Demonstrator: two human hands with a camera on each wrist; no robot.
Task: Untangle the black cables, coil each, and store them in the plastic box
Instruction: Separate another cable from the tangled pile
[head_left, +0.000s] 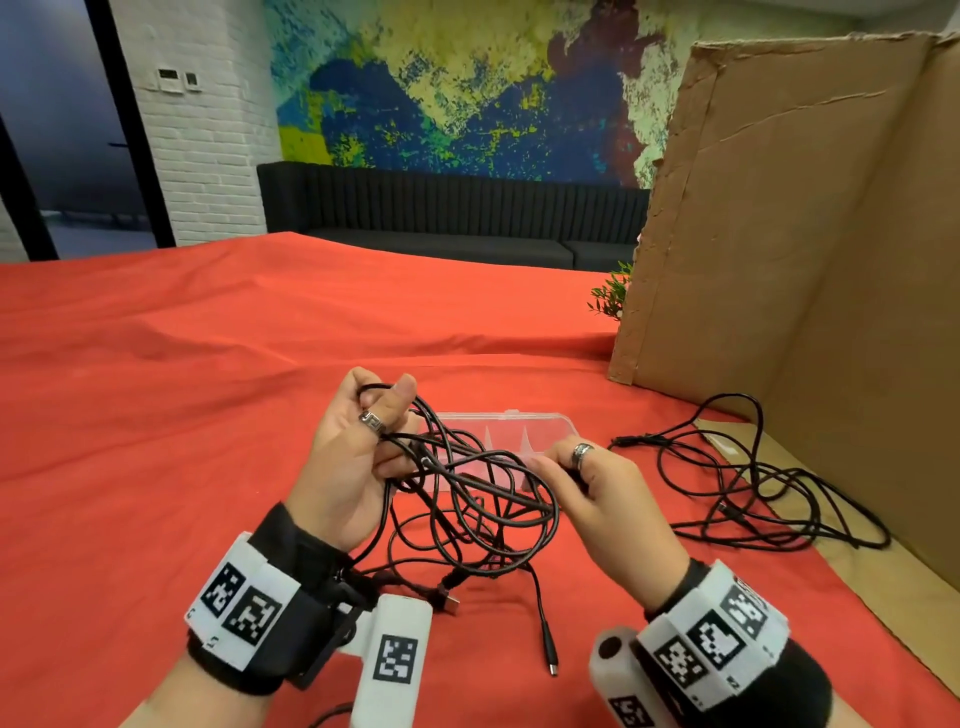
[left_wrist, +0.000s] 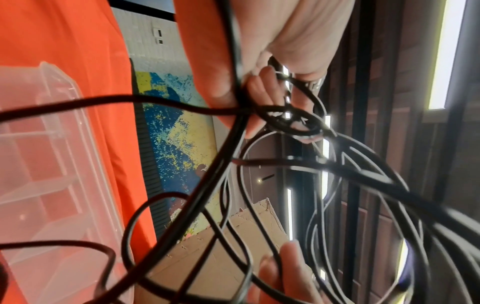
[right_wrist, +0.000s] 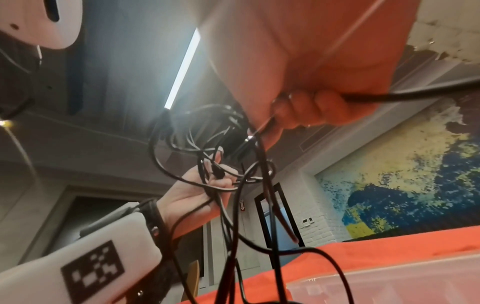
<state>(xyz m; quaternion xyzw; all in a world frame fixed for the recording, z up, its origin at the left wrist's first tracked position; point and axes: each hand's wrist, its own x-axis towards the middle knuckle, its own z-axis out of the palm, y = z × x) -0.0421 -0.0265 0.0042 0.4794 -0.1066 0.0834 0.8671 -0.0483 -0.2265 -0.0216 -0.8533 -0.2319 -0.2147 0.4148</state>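
A tangle of black cable hangs between my two hands above the red cloth. My left hand holds several loops of it, fingers curled round the strands. My right hand pinches one strand of the same tangle. Two plug ends of it lie on the cloth near me. The clear plastic box sits just behind the tangle, partly hidden by it; it shows as a divided box in the left wrist view. A second black cable lies loose on the cloth to the right.
A tall cardboard sheet stands at the right, close to the loose cable. The red cloth covers the table to the left and far side. A small green plant peeks out behind the cardboard.
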